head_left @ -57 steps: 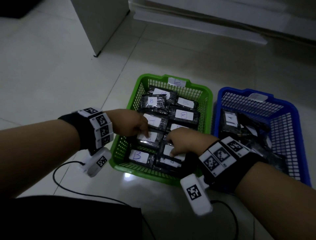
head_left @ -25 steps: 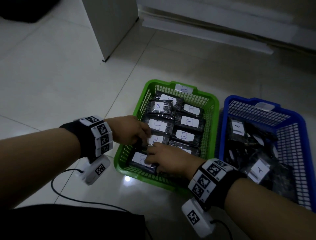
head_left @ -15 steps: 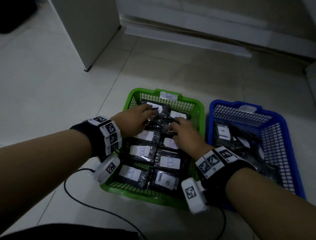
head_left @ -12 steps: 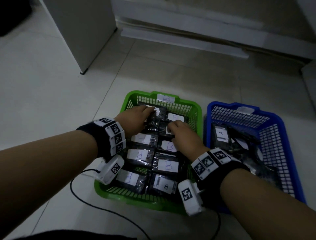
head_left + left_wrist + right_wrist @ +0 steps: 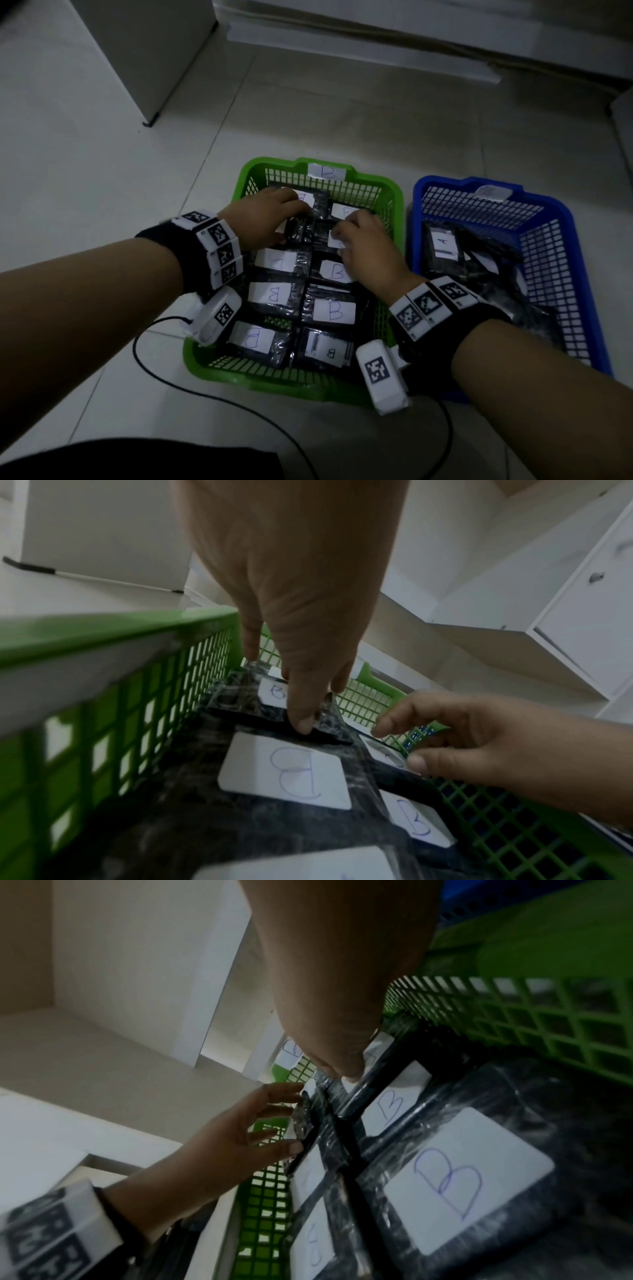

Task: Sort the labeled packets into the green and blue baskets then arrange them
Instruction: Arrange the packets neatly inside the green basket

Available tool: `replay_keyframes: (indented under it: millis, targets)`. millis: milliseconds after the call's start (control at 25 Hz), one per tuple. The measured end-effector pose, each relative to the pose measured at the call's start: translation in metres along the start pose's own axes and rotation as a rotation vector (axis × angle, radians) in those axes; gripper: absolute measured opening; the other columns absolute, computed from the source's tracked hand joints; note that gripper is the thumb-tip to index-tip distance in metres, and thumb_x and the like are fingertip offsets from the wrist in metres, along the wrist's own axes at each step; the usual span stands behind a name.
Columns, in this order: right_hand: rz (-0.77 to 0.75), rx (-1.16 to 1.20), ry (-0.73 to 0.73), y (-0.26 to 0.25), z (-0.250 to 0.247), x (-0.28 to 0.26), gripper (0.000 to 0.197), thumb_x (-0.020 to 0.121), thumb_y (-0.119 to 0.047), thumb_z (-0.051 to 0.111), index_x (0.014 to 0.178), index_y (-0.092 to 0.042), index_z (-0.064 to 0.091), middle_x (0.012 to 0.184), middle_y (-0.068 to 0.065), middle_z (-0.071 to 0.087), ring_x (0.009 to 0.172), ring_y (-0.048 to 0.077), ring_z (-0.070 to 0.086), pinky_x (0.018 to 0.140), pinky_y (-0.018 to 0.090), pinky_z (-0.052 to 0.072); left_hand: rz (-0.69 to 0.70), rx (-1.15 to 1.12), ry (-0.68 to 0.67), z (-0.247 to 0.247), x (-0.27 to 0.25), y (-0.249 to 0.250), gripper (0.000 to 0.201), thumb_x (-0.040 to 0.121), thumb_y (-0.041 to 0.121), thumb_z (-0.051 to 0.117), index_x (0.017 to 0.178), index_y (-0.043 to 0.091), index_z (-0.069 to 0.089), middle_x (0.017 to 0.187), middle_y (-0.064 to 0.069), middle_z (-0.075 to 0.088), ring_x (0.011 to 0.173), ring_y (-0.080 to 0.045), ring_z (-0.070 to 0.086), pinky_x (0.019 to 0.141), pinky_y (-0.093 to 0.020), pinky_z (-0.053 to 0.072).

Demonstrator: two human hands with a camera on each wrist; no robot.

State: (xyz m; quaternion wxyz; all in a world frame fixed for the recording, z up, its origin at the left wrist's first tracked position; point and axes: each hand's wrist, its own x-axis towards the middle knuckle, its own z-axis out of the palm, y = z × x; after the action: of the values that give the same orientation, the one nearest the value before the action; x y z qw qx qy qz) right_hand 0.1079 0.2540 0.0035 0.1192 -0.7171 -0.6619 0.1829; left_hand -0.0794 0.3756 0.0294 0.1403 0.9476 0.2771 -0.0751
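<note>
The green basket (image 5: 383, 181), tagged B, holds two columns of black packets with white B labels (image 5: 334, 311). The blue basket (image 5: 442, 181) beside it on the right holds loosely piled packets, one labelled A (image 5: 442, 243). Both hands are at the far rows of the green basket. My left hand (image 5: 298, 209) spreads nearly straight fingers over the far-left packet (image 5: 246, 696), and its thumb presses that packet's near edge. My right hand (image 5: 342, 233) rests curved fingertips on the packet in the right column (image 5: 387, 750). It lifts nothing.
The baskets sit side by side on a pale tiled floor. A white cabinet (image 5: 147, 51) stands at the back left and a low white ledge (image 5: 376, 44) runs along the back. A black cable (image 5: 205, 394) loops on the floor in front of the green basket.
Both hands have moved from the near and middle rows of the green basket up to its far rows. The near packets now lie uncovered in two tidy columns.
</note>
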Motion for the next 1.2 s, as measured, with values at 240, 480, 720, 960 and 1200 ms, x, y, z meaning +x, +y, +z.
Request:
replay_keyframes:
  millis: [240,480,720,960,1200]
  targets:
    - [-0.033,0.060,-0.095,-0.016,0.000,-0.023,0.024,0.087,-0.011,0.059,0.109,-0.012,0.066,0.106,0.009,0.050,0.104,0.022,0.044,0.085,0.028,0.040,0.188,0.072,0.082,-0.003,-0.015,0.008,0.048,0.079,0.024,0.068,0.125,0.028,0.054,0.122,-0.002,0.049,0.108,-0.021,0.047,0.089,-0.036,0.047]
    - [-0.057,0.022,-0.482,-0.037,-0.007,-0.043,0.023,0.073,-0.026,0.077,0.089,-0.014,0.065,0.084,-0.004,0.053,0.081,0.014,0.052,0.061,0.025,0.040,0.339,-0.166,-0.462,0.003,-0.031,0.036,0.036,0.080,0.023,0.071,0.115,0.029,0.066,0.106,0.007,0.058,0.077,0.003,0.048,0.066,0.001,0.032]
    - [-0.200,-0.165,-0.603,-0.032,0.004,-0.054,0.028,0.068,-0.033,0.080,0.087,-0.018,0.066,0.093,-0.003,0.050,0.102,0.017,0.042,0.070,0.027,0.036,0.266,-0.103,-0.631,0.006,-0.035,0.036,0.034,0.081,0.019,0.070,0.115,0.023,0.068,0.109,0.002,0.058,0.078,0.000,0.047,0.061,0.004,0.030]
    - [-0.188,-0.016,-0.483,-0.025,-0.021,-0.051,0.013,0.084,-0.014,0.059,0.088,-0.017,0.071,0.094,0.002,0.061,0.098,0.019,0.055,0.077,0.033,0.049,0.265,-0.192,-0.389,0.003,-0.026,0.044,0.025,0.088,0.014,0.057,0.109,0.021,0.069,0.110,0.004,0.063,0.077,0.004,0.045,0.065,0.005,0.030]
    - [-0.213,-0.114,-0.270,0.035,-0.105,-0.070,0.032,0.084,-0.027,0.062,0.115,-0.025,0.058,0.108,0.003,0.048,0.104,0.020,0.043,0.088,0.038,0.043,0.252,0.030,-0.470,-0.041,0.009,0.059,0.028,0.088,0.020,0.053,0.112,0.028,0.064,0.117,0.008,0.060,0.092,-0.003,0.053,0.075,-0.011,0.036]
